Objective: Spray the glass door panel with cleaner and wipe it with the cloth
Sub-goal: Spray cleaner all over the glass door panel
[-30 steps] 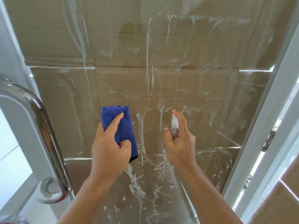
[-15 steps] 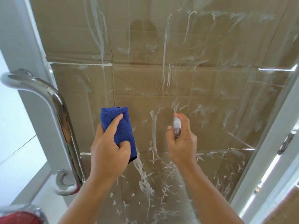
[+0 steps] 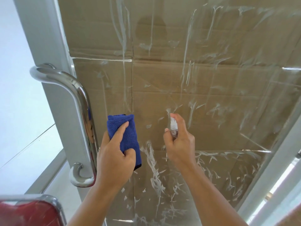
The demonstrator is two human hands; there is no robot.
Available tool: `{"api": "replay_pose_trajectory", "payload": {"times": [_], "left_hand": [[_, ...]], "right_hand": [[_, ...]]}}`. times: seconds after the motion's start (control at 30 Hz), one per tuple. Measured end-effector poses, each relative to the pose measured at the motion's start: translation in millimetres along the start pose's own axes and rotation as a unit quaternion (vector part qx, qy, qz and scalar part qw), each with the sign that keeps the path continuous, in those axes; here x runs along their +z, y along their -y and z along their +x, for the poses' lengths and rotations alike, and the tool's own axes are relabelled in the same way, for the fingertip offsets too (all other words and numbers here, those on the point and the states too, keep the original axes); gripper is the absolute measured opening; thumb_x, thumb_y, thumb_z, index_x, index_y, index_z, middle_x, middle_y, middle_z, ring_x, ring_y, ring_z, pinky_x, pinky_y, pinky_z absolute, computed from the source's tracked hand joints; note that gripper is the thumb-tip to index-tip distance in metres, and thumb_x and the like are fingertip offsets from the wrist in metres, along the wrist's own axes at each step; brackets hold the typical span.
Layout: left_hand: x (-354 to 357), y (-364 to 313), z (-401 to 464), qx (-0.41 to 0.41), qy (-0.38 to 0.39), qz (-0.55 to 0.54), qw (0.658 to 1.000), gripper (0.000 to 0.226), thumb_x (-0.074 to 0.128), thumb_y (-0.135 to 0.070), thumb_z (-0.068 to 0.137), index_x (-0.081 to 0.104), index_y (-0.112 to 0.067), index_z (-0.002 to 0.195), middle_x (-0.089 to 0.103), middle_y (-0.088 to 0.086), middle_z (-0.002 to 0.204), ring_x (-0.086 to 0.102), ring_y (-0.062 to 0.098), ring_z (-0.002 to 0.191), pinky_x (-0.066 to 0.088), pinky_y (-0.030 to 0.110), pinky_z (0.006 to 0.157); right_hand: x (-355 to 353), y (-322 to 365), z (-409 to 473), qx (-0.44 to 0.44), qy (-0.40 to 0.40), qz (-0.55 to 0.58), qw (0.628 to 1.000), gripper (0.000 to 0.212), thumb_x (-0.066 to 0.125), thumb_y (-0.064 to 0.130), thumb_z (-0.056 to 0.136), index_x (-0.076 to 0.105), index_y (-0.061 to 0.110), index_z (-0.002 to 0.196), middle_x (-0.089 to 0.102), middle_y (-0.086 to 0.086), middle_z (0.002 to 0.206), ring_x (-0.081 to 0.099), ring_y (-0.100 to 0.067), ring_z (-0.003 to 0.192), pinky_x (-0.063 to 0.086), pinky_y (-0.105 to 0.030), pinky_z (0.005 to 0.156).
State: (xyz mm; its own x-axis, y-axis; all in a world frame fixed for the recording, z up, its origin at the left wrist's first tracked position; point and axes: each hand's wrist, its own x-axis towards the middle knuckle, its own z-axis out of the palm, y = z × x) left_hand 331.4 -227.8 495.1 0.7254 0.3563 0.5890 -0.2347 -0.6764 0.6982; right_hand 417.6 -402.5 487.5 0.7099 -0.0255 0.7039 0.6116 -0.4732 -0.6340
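Note:
The glass door panel (image 3: 219, 82) fills the view, streaked with white smears, with brown cardboard behind it. My left hand (image 3: 114, 159) grips a folded blue cloth (image 3: 128, 136), held up close to the glass left of centre. My right hand (image 3: 180, 141) holds a small clear spray bottle (image 3: 173, 126), with the index finger on top of its white nozzle, which points at the glass. The bottle's lower part is hidden in my palm.
A curved chrome door handle (image 3: 81, 111) stands out from the grey door frame (image 3: 48, 62) just left of the cloth. Another frame post (image 3: 268, 168) runs down the right side. A red seat with a chrome rim (image 3: 29, 212) sits at the bottom left.
The view has shifted left, so the handle and frame now sit further into the picture. Both hands hold the same pose; my right index finger has pressed down on the nozzle.

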Motion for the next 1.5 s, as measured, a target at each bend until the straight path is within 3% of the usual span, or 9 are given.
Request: {"api": "replay_pose_trajectory", "payload": {"times": [0.27, 0.37, 0.47, 0.57, 0.77, 1.03, 1.23, 1.33, 1.5], "left_hand": [[-13.8, 22.0, -20.2, 0.021, -0.012, 0.009, 1.000, 0.074, 0.061, 0.007, 0.075, 0.053, -0.026, 0.141, 0.041, -0.019, 0.129, 0.056, 0.006, 0.076, 0.038, 0.012, 0.055], [-21.6, 33.0, -24.4, 0.051, -0.024, 0.017, 0.998, 0.069, 0.058, 0.004, 0.073, 0.057, -0.021, 0.137, 0.044, -0.014, 0.131, 0.054, 0.006, 0.065, 0.041, 0.008, 0.057], [-28.7, 44.8, -27.4, 0.074, -0.030, 0.036, 0.996, 0.068, 0.050, -0.006, 0.070, 0.058, -0.023, 0.136, 0.051, -0.007, 0.130, 0.053, 0.009, 0.064, 0.044, 0.020, 0.051], [-35.8, 55.5, -31.1, 0.089, -0.043, 0.039, 0.994, 0.068, 0.050, -0.005, 0.071, 0.057, -0.025, 0.136, 0.043, -0.019, 0.127, 0.055, 0.014, 0.070, 0.051, 0.036, 0.051], [-47.1, 70.1, -36.4, 0.106, -0.058, 0.047, 0.992, 0.071, 0.050, -0.003, 0.069, 0.054, -0.029, 0.135, 0.049, -0.009, 0.121, 0.053, 0.019, 0.067, 0.049, 0.035, 0.050], [-41.2, 77.8, -45.7, 0.088, -0.050, 0.051, 0.994, 0.070, 0.051, -0.004, 0.069, 0.057, -0.027, 0.134, 0.040, -0.021, 0.121, 0.054, 0.016, 0.069, 0.049, 0.029, 0.052], [-27.6, 78.4, -53.1, 0.063, -0.065, 0.057, 0.994, 0.068, 0.052, -0.004, 0.070, 0.059, -0.020, 0.135, 0.041, -0.017, 0.118, 0.052, 0.014, 0.068, 0.048, 0.026, 0.053], [-19.8, 82.7, -59.6, 0.066, -0.083, 0.055, 0.993, 0.067, 0.052, -0.002, 0.069, 0.060, -0.020, 0.134, 0.040, -0.019, 0.118, 0.051, 0.012, 0.064, 0.046, 0.023, 0.051], [-5.5, 104.5, -63.0, 0.117, -0.124, 0.055, 0.984, 0.064, 0.048, -0.005, 0.072, 0.058, -0.026, 0.132, 0.043, -0.016, 0.119, 0.050, 0.012, 0.064, 0.044, 0.022, 0.048]], "right_hand": [[31.6, 17.6, -8.1, -0.043, 0.009, -0.006, 0.999, 0.044, 0.058, 0.012, 0.099, 0.049, 0.027, 0.140, 0.037, 0.013, 0.051, 0.041, -0.011, 0.046, 0.035, -0.010, 0.055], [43.2, 21.6, -13.0, -0.036, 0.007, -0.009, 0.999, 0.040, 0.057, 0.013, 0.099, 0.049, 0.030, 0.134, 0.040, 0.013, 0.053, 0.043, -0.011, 0.047, 0.035, -0.012, 0.053], [53.2, 24.6, -16.9, -0.030, 0.022, -0.013, 0.999, 0.043, 0.056, 0.016, 0.101, 0.046, 0.030, 0.140, 0.042, 0.012, 0.056, 0.043, -0.011, 0.049, 0.037, -0.012, 0.055], [62.0, 26.5, -21.1, -0.030, 0.038, -0.024, 0.999, 0.042, 0.054, 0.019, 0.101, 0.044, 0.033, 0.140, 0.041, 0.013, 0.056, 0.042, -0.009, 0.047, 0.036, -0.014, 0.053], [72.2, 29.3, -33.1, -0.021, 0.052, -0.042, 0.998, 0.043, 0.055, 0.020, 0.102, 0.042, 0.035, 0.141, 0.042, 0.016, 0.061, 0.043, -0.003, 0.050, 0.036, -0.013, 0.057], [74.0, 25.4, -41.9, -0.011, 0.044, -0.059, 0.997, 0.043, 0.058, 0.015, 0.099, 0.047, 0.026, 0.139, 0.038, 0.016, 0.056, 0.042, -0.006, 0.045, 0.032, -0.013, 0.054], [56.7, 16.5, -45.4, 0.023, 0.160, 0.020, 0.987, 0.078, 0.058, 0.027, 0.099, 0.007, 0.043, 0.155, 0.046, 0.011, 0.099, 0.052, -0.004, 0.082, 0.044, -0.020, 0.085], [47.4, 9.3, -50.1, 0.027, 0.171, 0.042, 0.984, 0.080, 0.062, 0.029, 0.099, 0.008, 0.047, 0.156, 0.049, 0.017, 0.103, 0.056, -0.004, 0.094, 0.043, -0.018, 0.094], [47.1, -5.3, -68.7, -0.009, 0.134, 0.081, 0.988, 0.065, 0.056, 0.014, 0.102, 0.023, 0.039, 0.152, 0.046, 0.001, 0.058, 0.040, -0.008, 0.046, 0.043, -0.017, 0.055]]}}
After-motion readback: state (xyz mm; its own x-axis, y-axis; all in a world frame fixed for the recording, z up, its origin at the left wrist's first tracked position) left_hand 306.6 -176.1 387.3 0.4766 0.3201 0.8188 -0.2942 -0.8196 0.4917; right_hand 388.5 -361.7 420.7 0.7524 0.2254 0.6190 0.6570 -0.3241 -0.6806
